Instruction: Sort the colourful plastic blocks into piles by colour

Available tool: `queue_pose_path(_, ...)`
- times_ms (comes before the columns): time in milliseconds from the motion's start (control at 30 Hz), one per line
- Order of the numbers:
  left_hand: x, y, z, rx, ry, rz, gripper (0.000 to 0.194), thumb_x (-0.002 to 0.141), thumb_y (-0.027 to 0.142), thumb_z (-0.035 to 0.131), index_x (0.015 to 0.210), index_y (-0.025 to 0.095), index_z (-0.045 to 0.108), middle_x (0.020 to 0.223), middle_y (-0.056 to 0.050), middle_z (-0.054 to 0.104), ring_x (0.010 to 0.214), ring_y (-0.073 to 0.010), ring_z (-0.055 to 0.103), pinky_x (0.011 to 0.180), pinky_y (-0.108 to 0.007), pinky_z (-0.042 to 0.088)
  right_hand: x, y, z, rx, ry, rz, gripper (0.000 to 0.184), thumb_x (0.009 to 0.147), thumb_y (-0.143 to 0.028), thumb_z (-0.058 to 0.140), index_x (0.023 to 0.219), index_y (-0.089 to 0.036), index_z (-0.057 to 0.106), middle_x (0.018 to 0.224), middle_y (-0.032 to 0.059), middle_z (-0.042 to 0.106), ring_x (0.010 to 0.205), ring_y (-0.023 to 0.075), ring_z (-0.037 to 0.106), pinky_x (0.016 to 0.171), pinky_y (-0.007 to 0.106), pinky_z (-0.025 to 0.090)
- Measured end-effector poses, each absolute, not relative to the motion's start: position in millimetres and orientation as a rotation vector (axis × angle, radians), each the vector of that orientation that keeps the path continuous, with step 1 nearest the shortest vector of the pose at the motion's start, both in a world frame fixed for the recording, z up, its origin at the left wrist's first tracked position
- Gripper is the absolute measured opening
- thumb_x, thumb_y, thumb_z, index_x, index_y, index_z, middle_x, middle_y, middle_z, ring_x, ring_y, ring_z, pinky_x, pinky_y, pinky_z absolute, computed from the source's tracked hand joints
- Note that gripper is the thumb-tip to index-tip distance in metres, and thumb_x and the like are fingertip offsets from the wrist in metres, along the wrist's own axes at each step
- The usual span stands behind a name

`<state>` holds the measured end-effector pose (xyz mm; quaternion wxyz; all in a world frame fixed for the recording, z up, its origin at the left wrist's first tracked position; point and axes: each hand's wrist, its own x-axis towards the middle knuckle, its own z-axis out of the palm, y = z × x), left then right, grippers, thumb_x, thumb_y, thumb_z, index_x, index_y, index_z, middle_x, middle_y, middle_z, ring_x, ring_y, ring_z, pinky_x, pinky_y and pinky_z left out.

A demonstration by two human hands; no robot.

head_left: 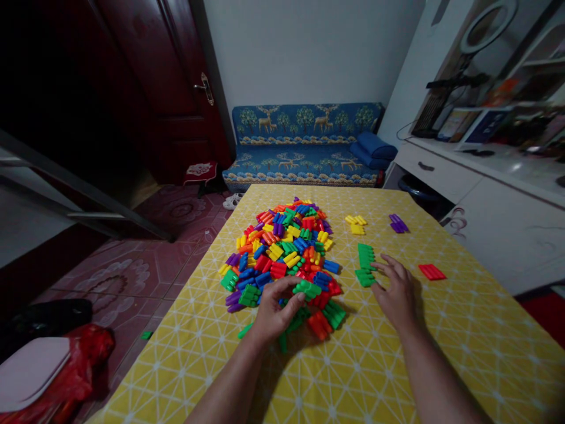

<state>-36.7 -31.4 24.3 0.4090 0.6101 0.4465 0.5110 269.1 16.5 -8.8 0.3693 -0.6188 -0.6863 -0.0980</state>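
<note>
My left hand (279,312) pinches a green toy building block (308,288) between thumb and fingers, just over the near side of a mixed pile of plastic blocks (276,253). The pile holds red, orange, yellow, green, blue and purple pieces, each like a row of small tubes. To the right, my right hand (397,288) is spread low over the table, fingers apart. Its fingertips reach the right edge of a few green blocks (365,265) lying together; whether they press on them I cannot tell.
Yellow blocks (356,224), purple blocks (398,223) and a red block (432,271) lie apart on the yellow patterned tablecloth (335,377). Behind the table stands a blue sofa (286,156); a white cabinet (498,200) is at right. One green piece (146,335) lies on the floor.
</note>
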Motion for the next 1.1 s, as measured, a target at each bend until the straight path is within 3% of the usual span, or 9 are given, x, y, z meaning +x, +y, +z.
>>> queue_pose_path(133,-36.7,-30.5,22.2,1.551,1.159,1.304,0.034,0.085,0.042,0.068,0.104,0.015,0.072,0.089,-0.009,0.074,0.078,-0.0213,0.07,0.068,-0.028,0.056,258.0,34.6,-7.5,-1.731,-1.96,-0.367,0.05,0.088,-0.039,0.056,0.135,-0.024,0.055,0.151,0.0112,0.042,0.138,0.0335,0.038,0.109,0.051,0.036)
queue_pose_path(200,-36.9,-29.2,19.6,1.557,1.163,1.307,0.034,0.085,0.042,0.068,0.105,0.015,0.072,0.088,-0.009,0.074,0.078,-0.0211,0.07,0.069,-0.028,0.056,257.0,47.3,-12.0,-1.808,-2.059,-0.387,0.051,0.09,-0.044,0.054,0.139,-0.028,0.052,0.155,0.0087,0.039,0.141,0.0358,0.032,0.108,0.054,0.035)
queue_pose_path(433,-36.6,-26.1,13.2,1.611,1.222,1.327,0.031,0.087,0.04,0.066,0.106,0.016,0.072,0.086,-0.008,0.074,0.075,-0.0199,0.069,0.066,-0.028,0.055,278.9,85.2,-32.0,-1.864,-2.018,-0.327,0.037,0.096,-0.031,0.043,0.125,-0.023,0.065,0.146,0.0106,0.051,0.125,0.0289,0.051,0.1,0.047,0.044)
queue_pose_path(567,-35.6,-26.4,15.4,1.673,1.244,1.33,0.028,0.087,0.037,0.065,0.106,0.018,0.073,0.087,-0.007,0.074,0.076,-0.0199,0.07,0.065,-0.028,0.056,284.9,88.0,-32.6,-1.783,-1.982,-0.326,0.033,0.094,-0.028,0.048,0.119,-0.021,0.068,0.141,0.0128,0.055,0.12,0.0285,0.054,0.098,0.047,0.045)
queue_pose_path(733,-33.9,-25.0,18.4,1.674,1.244,1.343,0.027,0.087,0.034,0.065,0.105,0.016,0.072,0.086,-0.008,0.075,0.071,-0.0194,0.07,0.064,-0.028,0.056,271.1,70.9,-13.9,-1.631,-1.834,-0.367,0.036,0.093,-0.039,0.054,0.119,-0.019,0.068,0.137,0.0152,0.057,0.131,0.0344,0.046,0.105,0.056,0.04)
queue_pose_path(867,-33.5,-22.6,16.3,1.639,1.223,1.346,0.03,0.089,0.035,0.063,0.11,0.016,0.071,0.089,-0.008,0.075,0.068,-0.0182,0.07,0.064,-0.029,0.056,231.9,35.9,10.8,-1.231,-1.718,-0.212,0.031,0.095,-0.029,0.053,0.124,-0.022,0.063,0.128,0.0128,0.061,0.123,0.0274,0.055,0.104,0.048,0.046)
queue_pose_path(967,-33.7,-21.9,15.3,1.677,1.234,1.345,0.031,0.089,0.034,0.063,0.113,0.017,0.071,0.088,-0.007,0.076,0.069,-0.0179,0.07,0.064,-0.027,0.055,193.6,4.0,24.7,-1.009,-1.777,-0.045,0.039,0.094,-0.021,0.056,0.133,-0.026,0.056,0.125,0.0102,0.063,0.119,0.025,0.059,0.101,0.045,0.05)
queue_pose_path(1100,-32.6,-23.7,18.2,1.759,1.214,1.338,0.029,0.087,0.033,0.067,0.11,0.017,0.073,0.085,-0.005,0.076,0.067,-0.0156,0.067,0.064,-0.025,0.053,154.3,-23.6,30.3,-0.884,-1.995,0.062,0.059,0.089,-0.024,0.065,0.144,-0.029,0.045,0.128,0.0098,0.062,0.12,0.0265,0.058,0.099,0.046,0.051)
